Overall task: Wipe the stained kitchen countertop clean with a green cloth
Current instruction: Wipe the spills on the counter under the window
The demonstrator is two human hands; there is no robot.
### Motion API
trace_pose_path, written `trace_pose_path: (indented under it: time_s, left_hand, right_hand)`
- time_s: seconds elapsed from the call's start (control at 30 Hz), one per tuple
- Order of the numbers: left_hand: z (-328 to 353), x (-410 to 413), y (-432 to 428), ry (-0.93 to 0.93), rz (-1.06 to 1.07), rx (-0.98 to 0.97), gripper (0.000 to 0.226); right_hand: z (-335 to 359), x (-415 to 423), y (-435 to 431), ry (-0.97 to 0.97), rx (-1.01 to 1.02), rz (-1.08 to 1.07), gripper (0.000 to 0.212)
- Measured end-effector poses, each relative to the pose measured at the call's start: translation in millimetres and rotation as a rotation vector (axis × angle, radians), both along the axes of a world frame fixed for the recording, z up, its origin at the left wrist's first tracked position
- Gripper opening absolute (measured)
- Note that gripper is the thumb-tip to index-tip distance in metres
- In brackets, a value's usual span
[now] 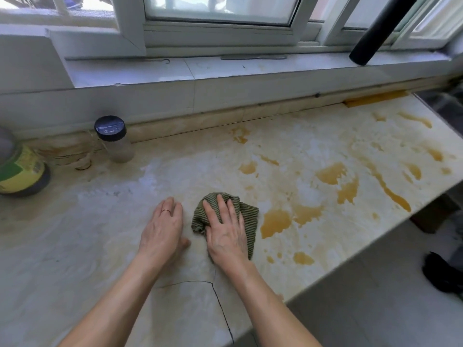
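Observation:
A bunched green striped cloth [248,219] lies on the pale marble countertop [100,221], near its middle. My right hand [225,231] presses flat on top of the cloth, fingers spread over it. My left hand [164,226] rests palm down on the bare counter just left of the cloth, fingers together, holding nothing. Orange-brown stains [275,222] lie right of the cloth and spread over the right half of the counter, with a long streak [390,194] toward the right edge.
A clear jar with a dark lid [112,139] stands at the back left by the wall. A yellow-green labelled container [22,171] sits at the far left. A crack [220,304] runs through the counter near the front edge. A black tube [375,28] leans over the windowsill.

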State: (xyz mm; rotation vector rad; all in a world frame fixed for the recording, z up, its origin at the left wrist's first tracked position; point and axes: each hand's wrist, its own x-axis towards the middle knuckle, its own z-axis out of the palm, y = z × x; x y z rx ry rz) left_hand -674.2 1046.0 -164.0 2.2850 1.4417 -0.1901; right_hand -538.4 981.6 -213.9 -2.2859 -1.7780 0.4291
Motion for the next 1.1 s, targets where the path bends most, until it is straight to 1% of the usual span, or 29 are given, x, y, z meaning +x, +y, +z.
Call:
trace_pose_path:
  time_s: [0.2, 0.33, 0.43, 0.5, 0.6, 0.7, 0.77, 0.87, 0.97, 1.03, 1.1]
  left_hand:
    - [1, 3, 2, 0.007, 0.009, -0.011, 0.088]
    - [4, 3, 1, -0.002, 0.029, -0.024, 0.083]
    - [5, 0, -2, -0.024, 0.041, -0.026, 0.080]
    - [5, -1, -3, -0.042, 0.038, -0.033, 0.082]
    - [5, -1, -2, -0.078, 0.072, -0.046, 0.082]
    - [3, -1, -2, -0.041, 0.050, -0.040, 0.085]
    - [4, 0, -3, -0.032, 0.059, -0.037, 0.084]
    - [6, 2, -10, -0.039, 0.072, -0.010, 0.075]
    - [5, 6, -23, -0.047, 0.068, -0.014, 0.073]
    - [3, 8, -31, -0.049, 0.068, -0.018, 0.075]
    - [2, 12, -38, -0.047, 0.072, -0.012, 0.076]
  right_hand:
    - [-4, -3, -39, -0.032, 0.037, 0.016, 0.061]
    - [-3, 19, -10, -0.053, 0.037, -0.008, 0.056]
    - [2, 33, 9, -0.042, -0.035, -0.041, 0.056]
    - [2, 29, -8, -0.015, -0.030, -0.047, 0.057]
    - [-2, 4, -67, -0.024, 0.033, 0.024, 0.060]
    - [-2, -2, -105, -0.028, -0.018, 0.141, 0.063]
    - [-1, 13, -95, -0.049, -0.017, 0.169, 0.062]
    - [0, 33, -63, -0.058, -0.024, 0.084, 0.058]
    - [-2, 27, -63, -0.046, -0.035, 0.041, 0.057]
    - [-4, 13, -85, -0.044, -0.013, 0.117, 0.060]
    - [-6, 7, -112, -0.065, 0.002, 0.242, 0.062]
